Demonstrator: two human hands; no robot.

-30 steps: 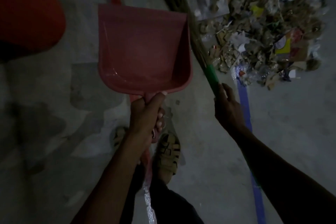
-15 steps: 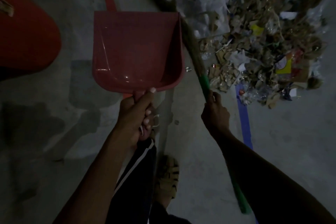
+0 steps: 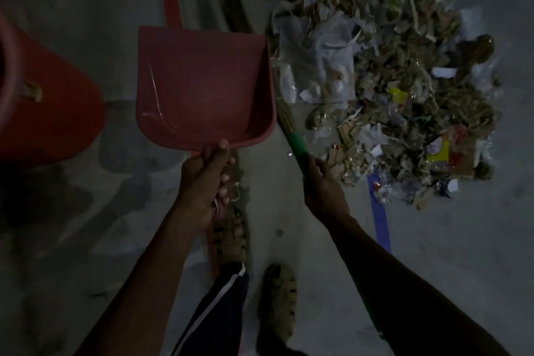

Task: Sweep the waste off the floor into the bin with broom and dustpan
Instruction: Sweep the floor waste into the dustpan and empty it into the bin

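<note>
Basically left hand (image 3: 203,188) grips the empty dustpan (image 3: 202,87) at its handle mid-frame, right hand (image 3: 323,191) clasps the broom (image 3: 297,144); waste (image 3: 390,89) upper right looks light, loose, likely scatters.

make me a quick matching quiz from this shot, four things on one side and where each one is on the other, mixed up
Things:
1. dustpan
2. broom
3. waste pile
4. bin

Places:
A. at the left edge of the view
B. heaped on the floor at the right
C. gripped by the left hand
D. gripped by the right hand, between the pan and the heap

Pairs: 1-C, 2-D, 3-B, 4-A
</note>
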